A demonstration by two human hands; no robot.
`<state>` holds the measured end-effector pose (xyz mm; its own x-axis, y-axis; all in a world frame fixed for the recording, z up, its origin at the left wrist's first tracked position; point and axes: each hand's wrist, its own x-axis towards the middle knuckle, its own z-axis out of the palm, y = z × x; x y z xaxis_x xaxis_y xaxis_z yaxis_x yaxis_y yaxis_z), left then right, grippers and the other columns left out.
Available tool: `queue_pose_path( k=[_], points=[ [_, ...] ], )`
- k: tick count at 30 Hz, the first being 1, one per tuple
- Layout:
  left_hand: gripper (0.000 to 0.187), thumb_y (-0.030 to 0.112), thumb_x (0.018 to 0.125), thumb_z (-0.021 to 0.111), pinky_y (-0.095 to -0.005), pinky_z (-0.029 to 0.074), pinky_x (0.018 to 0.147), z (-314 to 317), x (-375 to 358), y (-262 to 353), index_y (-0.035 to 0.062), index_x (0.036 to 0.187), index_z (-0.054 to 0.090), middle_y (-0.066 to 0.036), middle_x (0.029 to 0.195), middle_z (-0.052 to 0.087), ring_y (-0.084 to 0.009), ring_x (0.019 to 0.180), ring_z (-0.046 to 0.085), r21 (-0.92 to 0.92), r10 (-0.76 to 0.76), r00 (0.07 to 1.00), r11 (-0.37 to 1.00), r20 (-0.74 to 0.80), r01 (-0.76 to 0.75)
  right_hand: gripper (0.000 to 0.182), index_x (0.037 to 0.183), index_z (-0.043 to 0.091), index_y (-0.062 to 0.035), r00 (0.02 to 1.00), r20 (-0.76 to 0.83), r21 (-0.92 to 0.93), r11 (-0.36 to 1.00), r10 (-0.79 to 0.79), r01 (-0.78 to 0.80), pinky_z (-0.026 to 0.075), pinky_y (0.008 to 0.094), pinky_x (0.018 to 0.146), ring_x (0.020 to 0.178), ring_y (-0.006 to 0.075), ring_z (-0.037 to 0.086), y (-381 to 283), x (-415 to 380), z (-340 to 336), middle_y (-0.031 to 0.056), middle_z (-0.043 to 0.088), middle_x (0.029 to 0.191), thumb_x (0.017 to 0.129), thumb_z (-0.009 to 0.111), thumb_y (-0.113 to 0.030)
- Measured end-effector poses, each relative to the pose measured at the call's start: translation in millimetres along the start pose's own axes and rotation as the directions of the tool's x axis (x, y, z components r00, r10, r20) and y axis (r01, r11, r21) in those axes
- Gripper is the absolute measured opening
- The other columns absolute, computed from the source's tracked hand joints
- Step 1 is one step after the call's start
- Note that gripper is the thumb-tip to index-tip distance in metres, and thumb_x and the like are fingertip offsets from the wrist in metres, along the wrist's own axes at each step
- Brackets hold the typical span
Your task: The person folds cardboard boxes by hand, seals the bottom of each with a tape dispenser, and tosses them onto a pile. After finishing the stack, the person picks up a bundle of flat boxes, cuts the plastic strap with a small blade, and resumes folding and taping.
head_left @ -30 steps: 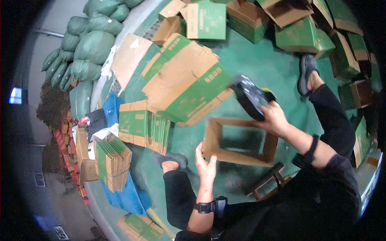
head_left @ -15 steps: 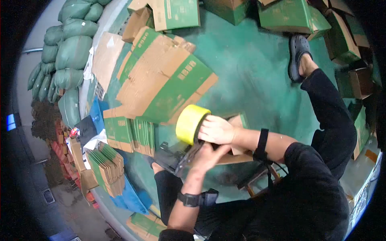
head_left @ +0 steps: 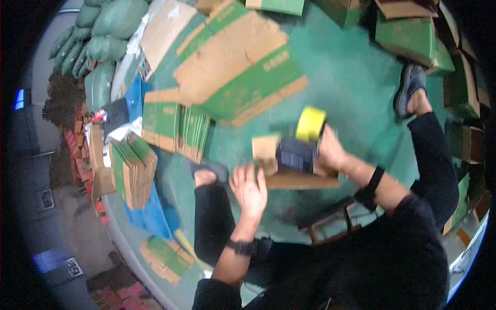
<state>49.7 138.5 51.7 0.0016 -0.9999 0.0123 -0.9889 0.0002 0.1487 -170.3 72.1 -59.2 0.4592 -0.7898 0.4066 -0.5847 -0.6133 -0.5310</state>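
Head camera, from left to right: green sacks [head_left: 116,23] lie piled at the upper edge, and a stack of folded cardboard [head_left: 133,173] stands lower down. Flattened cartons [head_left: 240,67] lie on the green floor [head_left: 341,67]. The left hand [head_left: 249,191], its grip released and fingers spread, is at the near left corner of an open box [head_left: 299,181]; contact is unclear. Over the box, blurred, is a black tape dispenser [head_left: 296,155] with yellow tape [head_left: 311,123], grasped by the right hand [head_left: 333,151]. Farther right, a dark shoe [head_left: 412,90] is near green-and-brown boxes [head_left: 405,39].

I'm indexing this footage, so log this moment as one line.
right hand: holding black tape dispenser with yellow tape roll | left hand: open, near brown rectangular cardboard box
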Motion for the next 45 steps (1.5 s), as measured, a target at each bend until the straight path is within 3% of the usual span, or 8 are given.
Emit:
queue_pose_path(
  k=[4,11,12,16,31,34,38,45],
  points=[
    [0.050,0.019,0.089,0.038,-0.0397,0.024,0.101,67,33,-15,-0.0099,0.127,0.024,-0.034,0.131,0.018,-0.0408,0.124,0.021,-0.361,-0.194,0.970,0.923,-0.149,0.129,0.050,0.112,0.050,-0.0095,0.978,0.161,0.360,0.914,0.135,-0.186,0.024,0.0415,0.099,0.109,0.0320,0.042,-8,24,-32,0.0144,0.051,0.110,0.063,0.058,-0.001],
    [0.038,0.021,0.088,0.040,-0.0431,0.044,0.075,92,52,4,-0.0077,0.113,0.040,-0.026,0.096,0.053,-0.0394,0.088,0.052,-0.287,-0.311,0.943,0.920,-0.118,0.267,0.035,0.106,0.052,-0.0072,0.992,0.121,0.102,0.993,0.043,-0.056,0.029,0.0418,0.094,0.104,0.0316,0.045,-29,30,-18,0.0144,0.053,0.105,0.070,0.056,-0.008],
    [0.037,0.021,0.088,0.040,-0.0429,0.044,0.074,85,51,9,-0.0066,0.112,0.041,-0.025,0.096,0.052,-0.0386,0.088,0.053,-0.271,-0.327,0.941,0.916,-0.083,0.294,0.030,0.102,0.054,-0.0081,0.929,0.188,0.528,0.765,0.319,-0.369,0.029,0.0421,0.094,0.103,0.0284,0.047,-35,19,6,0.0128,0.054,0.104,0.073,0.053,-0.013],
    [0.036,0.020,0.087,0.043,-0.0415,0.043,0.076,86,46,6,-0.0048,0.113,0.042,-0.023,0.100,0.051,-0.0360,0.093,0.051,-0.284,-0.293,0.945,0.928,-0.149,0.243,0.037,0.105,0.055,-0.0125,0.974,0.213,-0.081,0.993,-0.071,0.090,0.030,0.0430,0.096,0.108,0.0275,0.045,-37,29,-9,0.0090,0.052,0.110,0.068,0.057,-0.020],
    [0.046,0.023,0.084,0.049,-0.0408,0.044,0.075,90,34,-2,-0.0094,0.115,0.038,-0.025,0.100,0.052,-0.0371,0.089,0.053,-0.333,-0.300,0.950,0.907,-0.085,0.257,0.042,0.114,0.048,-0.0079,0.986,0.150,-0.089,0.994,0.074,-0.061,0.033,0.0390,0.094,0.107,0.0279,0.045,-28,14,17,0.0107,0.049,0.115,0.073,0.053,0.000],
    [0.051,0.022,0.080,0.053,-0.0390,0.039,0.085,80,41,0,-0.0071,0.119,0.036,-0.021,0.110,0.049,-0.0336,0.103,0.046,-0.294,-0.276,0.961,0.920,-0.017,0.259,0.060,0.121,0.037,-0.0080,0.798,0.363,0.705,0.419,0.481,-0.572,0.039,0.0278,0.088,0.101,0.0153,0.048,-11,7,36,0.0034,0.049,0.108,0.068,0.064,-0.008],
    [0.059,0.018,0.070,0.063,-0.0425,0.032,0.093,73,7,16,0.0003,0.121,0.039,-0.016,0.120,0.045,-0.0289,0.114,0.040,-0.347,0.114,0.973,0.921,-0.201,-0.179,0.053,0.113,0.048,-0.0091,0.993,0.114,-0.226,0.974,0.005,0.021,0.033,0.0407,0.096,0.106,0.0319,0.046,-21,17,18,0.0106,0.051,0.111,0.062,0.061,-0.007],
    [0.072,0.022,0.058,0.072,-0.0400,0.022,0.102,86,-12,15,0.0093,0.123,0.043,-0.005,0.132,0.036,-0.0204,0.124,0.030,-0.291,0.432,0.895,0.848,-0.108,-0.444,0.044,0.104,0.049,-0.0010,0.907,0.391,-0.120,0.968,-0.159,0.221,0.041,0.0373,0.074,0.086,0.0286,0.053,-64,106,-78,0.0137,0.055,0.091,0.065,0.065,-0.013]
  ],
)
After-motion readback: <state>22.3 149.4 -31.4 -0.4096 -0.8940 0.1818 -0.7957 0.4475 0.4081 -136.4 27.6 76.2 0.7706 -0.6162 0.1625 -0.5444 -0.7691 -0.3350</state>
